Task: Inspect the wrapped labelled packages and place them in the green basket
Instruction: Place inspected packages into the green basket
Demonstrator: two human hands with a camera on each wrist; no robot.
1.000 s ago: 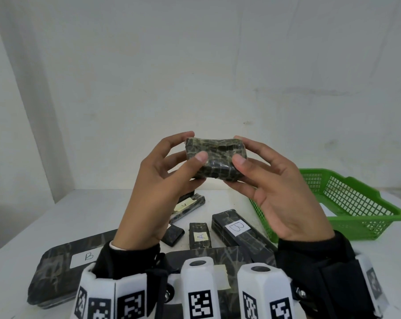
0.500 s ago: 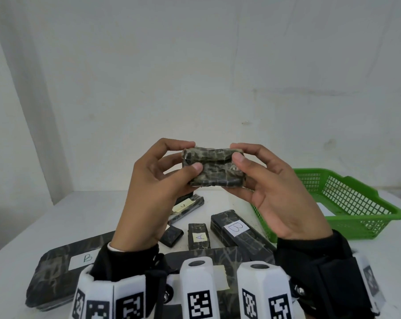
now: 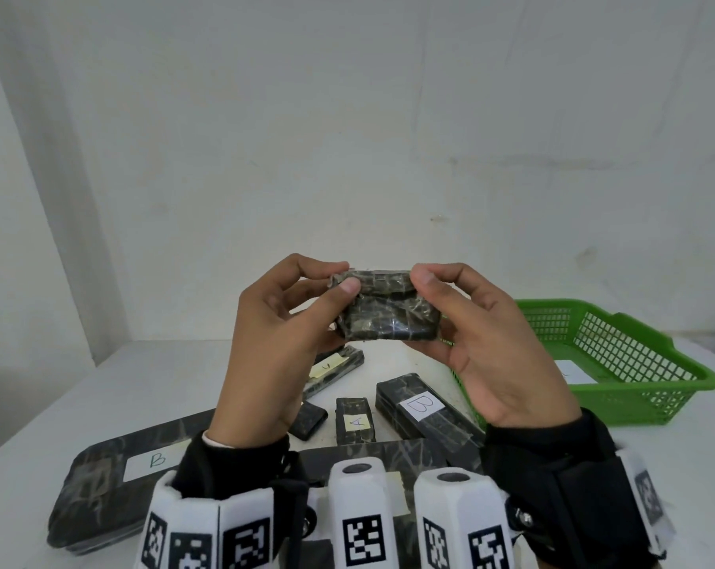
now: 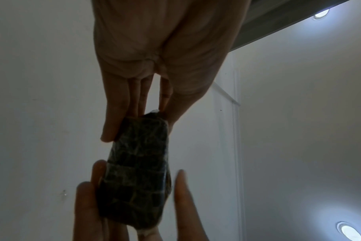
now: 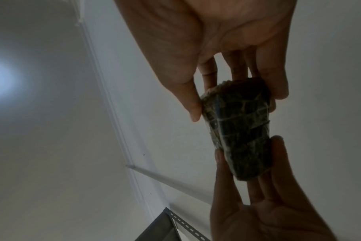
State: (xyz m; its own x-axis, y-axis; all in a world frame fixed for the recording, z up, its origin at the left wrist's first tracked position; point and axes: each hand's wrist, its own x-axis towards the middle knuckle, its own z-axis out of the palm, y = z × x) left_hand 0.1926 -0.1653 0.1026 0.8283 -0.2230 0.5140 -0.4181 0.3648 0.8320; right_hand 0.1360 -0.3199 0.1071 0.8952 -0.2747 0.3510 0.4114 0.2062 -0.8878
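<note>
Both hands hold a small package point(image 3: 388, 318) wrapped in dark mottled film up in front of me, above the table. My left hand point(image 3: 341, 279) pinches its left end between thumb and fingers. My right hand point(image 3: 427, 281) pinches its right end, thumb on top. No label shows on the faces turned to me. The left wrist view has the package point(image 4: 136, 171) between the left hand point(image 4: 134, 124) above and the right hand's fingers below. The right wrist view shows the same package point(image 5: 237, 130). The green basket point(image 3: 684, 379) stands on the table to the right.
On the white table point(image 3: 142, 384) below lie more wrapped packages: a large flat one marked B point(image 3: 101, 486), a small one marked A point(image 3: 355, 420), a long one marked B point(image 3: 421, 408), one with a yellow label point(image 3: 335, 365) and a small dark one point(image 3: 308, 420). A white label point(image 3: 575, 371) shows inside the basket.
The two hands have turned the package between their fingertips and lowered it a little. Both hands keep their hold on its ends.
</note>
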